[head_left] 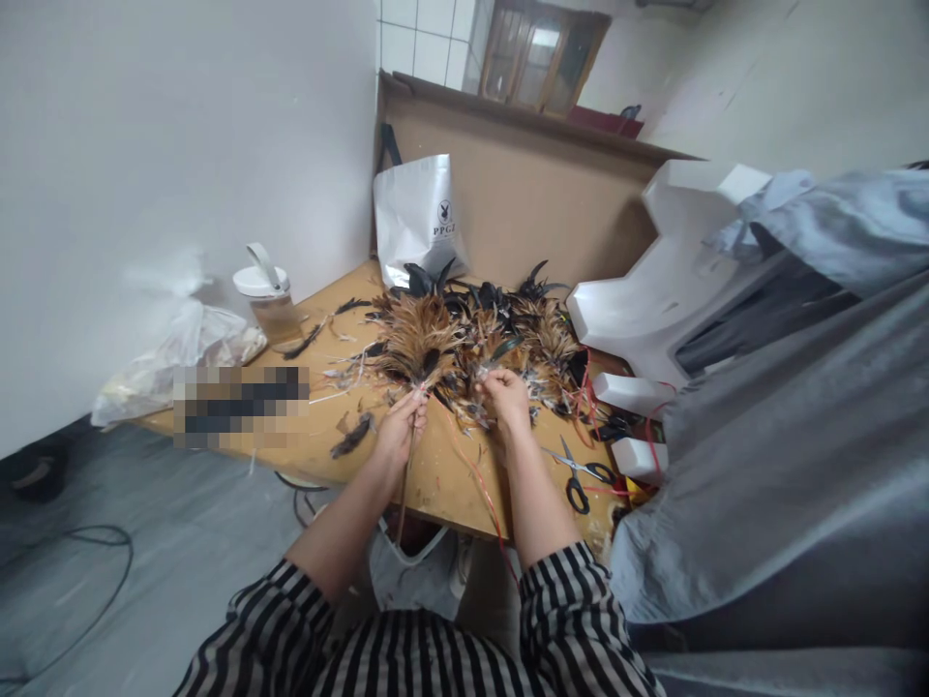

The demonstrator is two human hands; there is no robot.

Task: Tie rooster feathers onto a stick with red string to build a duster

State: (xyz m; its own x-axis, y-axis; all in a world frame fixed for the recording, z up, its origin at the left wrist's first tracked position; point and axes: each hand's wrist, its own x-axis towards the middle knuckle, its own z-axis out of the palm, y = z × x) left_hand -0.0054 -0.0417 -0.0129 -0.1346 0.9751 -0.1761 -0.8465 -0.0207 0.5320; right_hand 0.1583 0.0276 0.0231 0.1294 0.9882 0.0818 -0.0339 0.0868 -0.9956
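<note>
My left hand (401, 428) is closed around a thin stick with a fan of brown feathers at its upper end, a feather duster (421, 334). The stick's lower part (404, 494) hangs down past the table edge. Over the feather pile (548, 334), my right hand (508, 395) has its fingertips pinched together on what seem to be small feathers, partly hidden by the fingers. A red string (480, 479) runs from near the duster's neck down over the front edge. Black-handled scissors (579, 474) lie open to the right of my right forearm.
On the wooden table (450, 494) stand a lidded jug (272, 305) and a silver bag (417, 218). At far left is a filled plastic bag (195, 344). White foam pieces (639, 392) and grey cloth (784, 455) border the right side. A bin (410, 554) sits below the edge.
</note>
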